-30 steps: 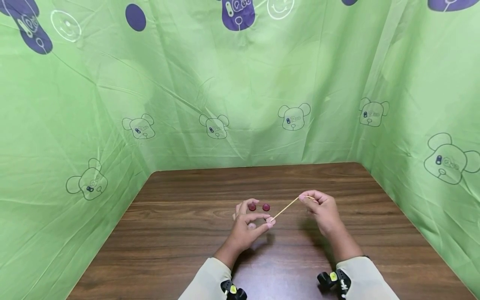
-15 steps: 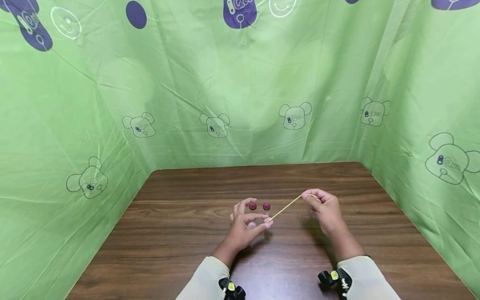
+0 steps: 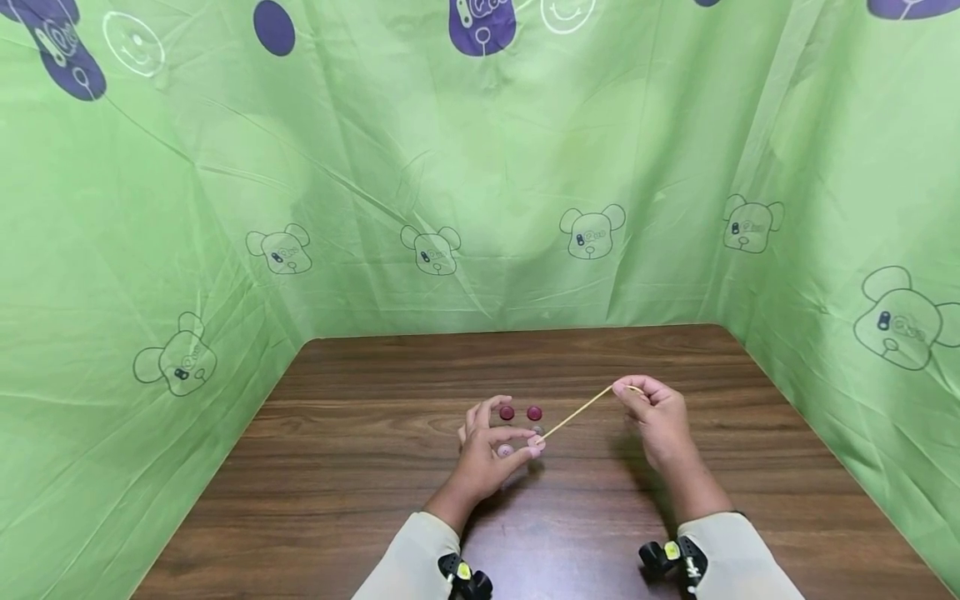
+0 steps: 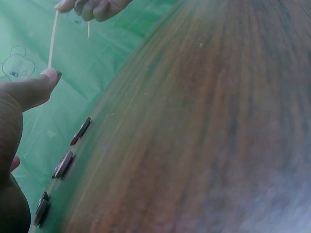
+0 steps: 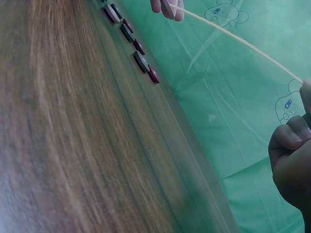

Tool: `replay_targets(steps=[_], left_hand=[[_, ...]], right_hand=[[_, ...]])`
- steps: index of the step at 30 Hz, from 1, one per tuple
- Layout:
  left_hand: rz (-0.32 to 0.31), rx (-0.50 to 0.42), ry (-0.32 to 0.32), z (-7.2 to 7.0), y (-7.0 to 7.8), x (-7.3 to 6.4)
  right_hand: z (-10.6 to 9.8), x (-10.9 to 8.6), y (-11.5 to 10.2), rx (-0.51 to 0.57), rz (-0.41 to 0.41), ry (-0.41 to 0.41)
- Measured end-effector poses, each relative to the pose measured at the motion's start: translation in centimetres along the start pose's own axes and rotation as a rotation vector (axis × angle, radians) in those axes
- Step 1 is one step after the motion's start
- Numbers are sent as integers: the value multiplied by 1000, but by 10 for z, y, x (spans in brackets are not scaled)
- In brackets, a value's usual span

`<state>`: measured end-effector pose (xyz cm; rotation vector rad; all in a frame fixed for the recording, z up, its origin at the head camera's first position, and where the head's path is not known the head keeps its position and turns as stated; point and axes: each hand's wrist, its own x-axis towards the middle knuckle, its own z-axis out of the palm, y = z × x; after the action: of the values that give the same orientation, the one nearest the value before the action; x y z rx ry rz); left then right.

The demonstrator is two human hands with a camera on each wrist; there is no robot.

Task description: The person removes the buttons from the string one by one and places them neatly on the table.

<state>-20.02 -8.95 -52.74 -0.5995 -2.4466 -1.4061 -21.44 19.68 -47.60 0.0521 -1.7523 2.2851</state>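
Observation:
Between thumb and index finger, my left hand pinches a pale pink button above the table. A thin yellow cord runs taut from the button up to my right hand, whose thumb and fingertips pinch it near its far end. Past those fingers a short tail of cord shows. In the right wrist view the cord meets the face of the held button; whether it passes through a hole is too small to tell. Another pink button lies below the left hand, partly covered by its fingers.
Two dark red buttons lie just beyond the left fingers, with a grey one behind the held button. Several buttons line up in the right wrist view. Green printed cloth walls the wooden table on three sides.
My right hand has drawn slightly up and to the right, lengthening the taut cord between the hands. The left hand, still pinching the button, has shifted slightly left.

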Motion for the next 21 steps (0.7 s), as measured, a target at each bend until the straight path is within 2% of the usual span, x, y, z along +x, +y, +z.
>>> replay_targets(steps=[9,21], left_hand=[[-7,-4,-13,0,-1,0],[-13,11,-21,-1,0,-1]], right_hand=[[0,-1,-3,42,-9,59],[1,-2,-5,61,-10,80]])
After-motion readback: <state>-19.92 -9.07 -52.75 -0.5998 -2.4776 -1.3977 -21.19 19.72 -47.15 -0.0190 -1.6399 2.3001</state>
